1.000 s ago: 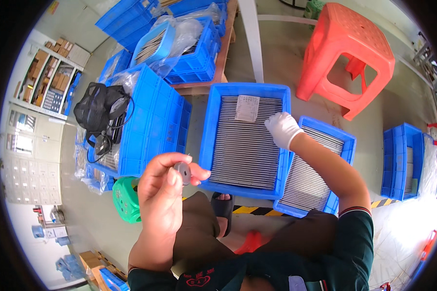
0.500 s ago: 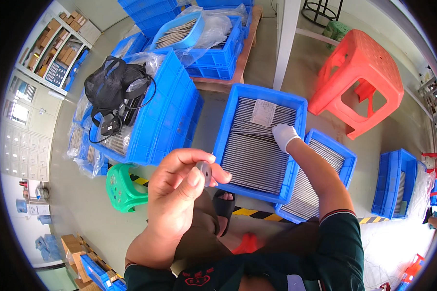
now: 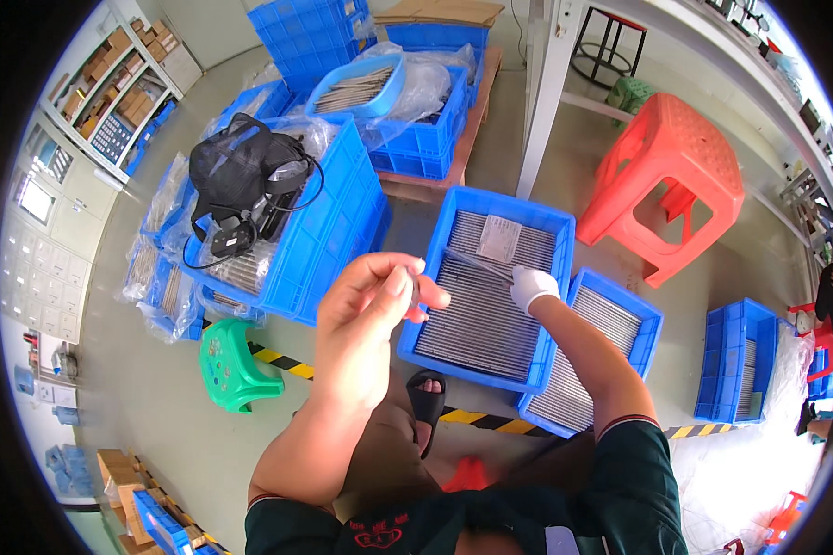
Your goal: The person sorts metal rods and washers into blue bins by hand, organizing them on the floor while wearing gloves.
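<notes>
My bare left hand [image 3: 366,310] is raised left of the blue crate, its thumb and fingers pinched on a small grey disc [image 3: 414,296]. Fingers mostly cover the disc, which shows a hole in the earlier frame. In a white glove, my right hand [image 3: 531,288] is inside the blue crate [image 3: 416,319], closed at the end of a thin metal rod [image 3: 477,264]. That rod lies at a slant across rows of similar metal rods [image 3: 477,319]. A paper label [image 3: 499,239] rests on the rods toward the far side.
A second crate of rods [image 3: 578,361] adjoins on the right. Stacked blue crates [image 3: 329,222] with a black bag [image 3: 241,171] stand at left. Around are a red stool [image 3: 676,166], a green stool [image 3: 236,365], a metal frame post [image 3: 539,111] and striped floor tape [image 3: 486,421].
The slanted rod now stands out more from the row at my right hand. My left hand has turned, hiding more of the disc. The whole view has shifted slightly.
</notes>
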`<state>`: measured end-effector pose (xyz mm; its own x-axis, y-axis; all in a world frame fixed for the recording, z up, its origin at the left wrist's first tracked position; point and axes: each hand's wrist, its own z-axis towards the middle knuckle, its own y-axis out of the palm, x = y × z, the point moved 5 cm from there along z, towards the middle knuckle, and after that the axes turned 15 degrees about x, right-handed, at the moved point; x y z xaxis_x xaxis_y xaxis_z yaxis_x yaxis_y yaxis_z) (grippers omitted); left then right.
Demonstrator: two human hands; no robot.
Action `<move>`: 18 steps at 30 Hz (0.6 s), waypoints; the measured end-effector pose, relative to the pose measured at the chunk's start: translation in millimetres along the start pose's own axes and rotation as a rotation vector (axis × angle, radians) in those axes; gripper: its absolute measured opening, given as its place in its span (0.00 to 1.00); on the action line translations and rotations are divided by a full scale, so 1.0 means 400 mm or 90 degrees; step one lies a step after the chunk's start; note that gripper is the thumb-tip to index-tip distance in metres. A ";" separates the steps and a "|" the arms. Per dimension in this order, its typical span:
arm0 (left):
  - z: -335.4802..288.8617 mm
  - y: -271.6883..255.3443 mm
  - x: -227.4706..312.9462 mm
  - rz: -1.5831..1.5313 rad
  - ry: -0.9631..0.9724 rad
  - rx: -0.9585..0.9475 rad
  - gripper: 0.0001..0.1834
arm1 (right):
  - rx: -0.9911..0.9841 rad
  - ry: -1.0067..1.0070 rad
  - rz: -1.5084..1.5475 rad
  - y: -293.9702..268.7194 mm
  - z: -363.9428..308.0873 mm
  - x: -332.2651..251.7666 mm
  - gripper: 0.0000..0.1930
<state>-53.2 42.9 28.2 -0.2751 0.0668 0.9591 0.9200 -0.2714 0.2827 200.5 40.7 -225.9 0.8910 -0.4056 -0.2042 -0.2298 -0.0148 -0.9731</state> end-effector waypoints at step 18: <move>0.002 0.116 -0.051 -0.054 0.026 0.003 0.12 | 0.442 0.120 0.389 -0.563 -0.568 0.066 0.12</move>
<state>-4.8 29.7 21.6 -0.3631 0.0500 0.9304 0.8944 -0.2613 0.3631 186.6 -174.4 12.2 0.6009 -0.3048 -0.7389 -0.2973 0.7728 -0.5606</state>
